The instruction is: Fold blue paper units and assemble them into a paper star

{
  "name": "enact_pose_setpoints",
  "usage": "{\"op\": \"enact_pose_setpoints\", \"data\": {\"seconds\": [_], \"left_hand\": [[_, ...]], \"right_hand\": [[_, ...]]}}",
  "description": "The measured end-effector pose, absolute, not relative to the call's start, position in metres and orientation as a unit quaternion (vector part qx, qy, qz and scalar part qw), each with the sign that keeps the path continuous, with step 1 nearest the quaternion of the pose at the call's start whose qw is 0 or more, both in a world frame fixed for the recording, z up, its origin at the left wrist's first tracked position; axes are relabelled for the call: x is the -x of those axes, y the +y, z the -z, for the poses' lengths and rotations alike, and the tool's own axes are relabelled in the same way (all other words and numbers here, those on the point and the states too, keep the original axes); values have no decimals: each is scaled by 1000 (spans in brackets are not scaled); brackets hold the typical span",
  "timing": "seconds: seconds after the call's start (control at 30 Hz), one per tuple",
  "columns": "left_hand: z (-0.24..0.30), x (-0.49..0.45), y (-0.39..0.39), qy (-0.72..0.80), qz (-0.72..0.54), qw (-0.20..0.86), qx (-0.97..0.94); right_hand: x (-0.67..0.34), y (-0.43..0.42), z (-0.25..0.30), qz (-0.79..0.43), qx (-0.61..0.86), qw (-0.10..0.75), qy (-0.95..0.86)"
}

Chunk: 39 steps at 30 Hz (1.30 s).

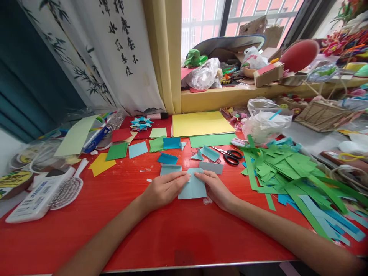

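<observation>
A light blue sheet of paper (192, 190) with creases and folded-in upper corners lies on the red table between my hands. My left hand (165, 189) pinches its upper left part, thumb hidden behind the fingers. On the other side, my right hand (216, 188) grips the upper right edge, thumb on top. Just beyond are folded paper pieces: a pale blue one (170, 169), a grey-blue one (211, 168), a darker blue one (168, 158) and a light blue one (210, 153). Black-handled scissors (231, 156) rest past my right hand.
Green paper strips (284, 165) are heaped at the right. A yellow paper stack (202, 123) lies by the window sill. At left are a white hairbrush (69, 191), a white bottle (38, 199) and a yellow paper piece (102, 164). A blue folded paper ring (141, 123) sits at the back.
</observation>
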State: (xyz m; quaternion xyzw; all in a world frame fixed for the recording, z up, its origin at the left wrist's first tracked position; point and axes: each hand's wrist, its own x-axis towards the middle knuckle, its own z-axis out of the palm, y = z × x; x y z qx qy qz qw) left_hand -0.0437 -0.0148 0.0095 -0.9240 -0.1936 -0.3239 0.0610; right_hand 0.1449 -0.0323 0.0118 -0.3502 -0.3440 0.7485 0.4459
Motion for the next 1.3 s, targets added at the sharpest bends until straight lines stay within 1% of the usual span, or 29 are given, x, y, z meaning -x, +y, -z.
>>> {"op": "enact_pose_setpoints", "data": {"seconds": [0.43, 1.03, 1.17, 1.23, 1.3], "left_hand": [[-7, 39, -16, -232, 330, 51, 914], [-11, 33, -20, -276, 336, 55, 899], [-12, 34, -23, -294, 330, 21, 896], [-14, 32, -27, -323, 332, -26, 886], [-19, 28, -31, -366, 339, -95, 861]], "right_hand": [[-147, -29, -9, -755, 333, 446, -348], [-147, -30, -12, -750, 338, 425, -378], [-147, -29, -11, -744, 351, 419, -384], [-147, -30, -9, -731, 366, 415, -398], [-147, -30, -8, -714, 384, 406, -422]]}}
